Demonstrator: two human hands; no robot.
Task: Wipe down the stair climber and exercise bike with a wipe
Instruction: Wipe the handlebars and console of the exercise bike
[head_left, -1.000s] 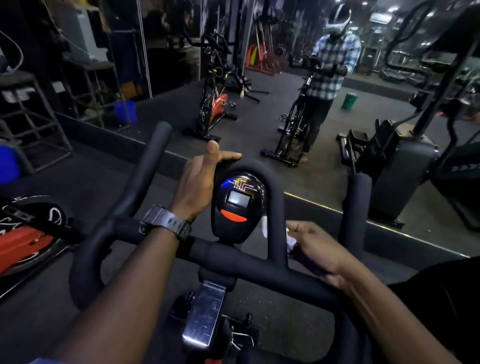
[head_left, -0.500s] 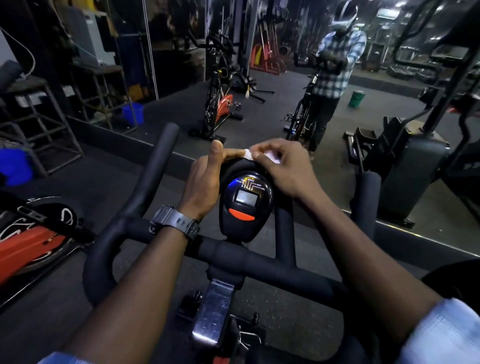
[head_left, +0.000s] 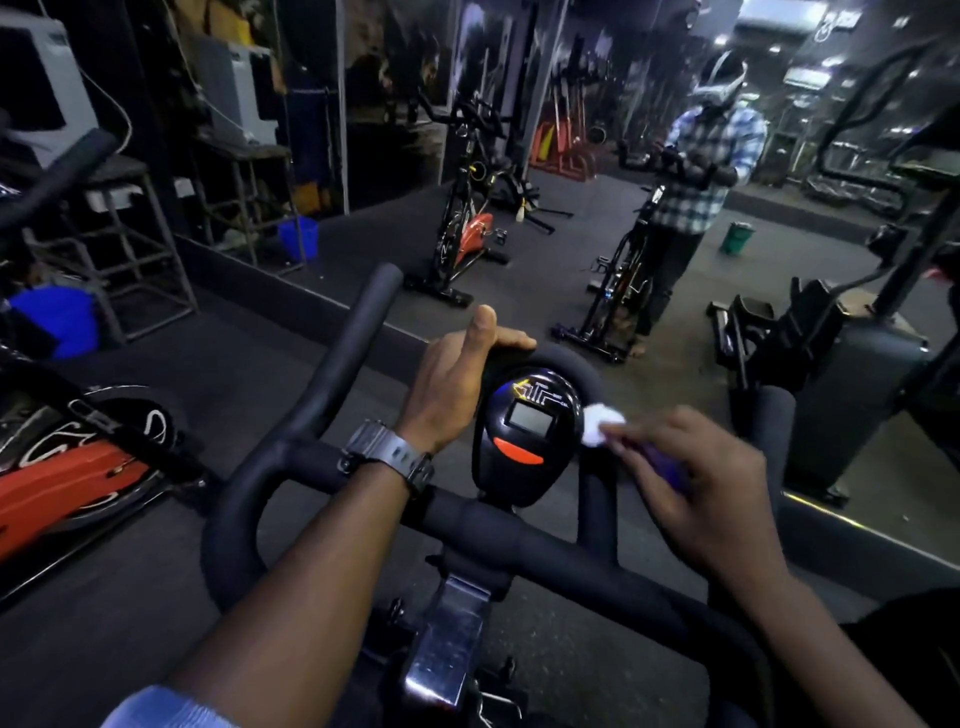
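Evidently we brace our left hand (head_left: 457, 384) over the black oval bike console (head_left: 527, 434) to steady it, while our right hand (head_left: 691, 483) pinches the crumpled white wipe (head_left: 602, 423) against its right edge.

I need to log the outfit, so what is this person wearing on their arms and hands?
Both hands are bare, without gloves. The left wrist carries a chunky dark grey digital watch with a ridged strap. A pale blue sleeve cuff shows at the left forearm's lower end.

- Floor (head_left: 156, 597): dark rubber matting beneath both hands.
- Exercise bike (head_left: 519, 540): stands on the floor, under the hands.
- Red bike (head_left: 62, 483): on the floor, left of the left hand (head_left: 457, 384).
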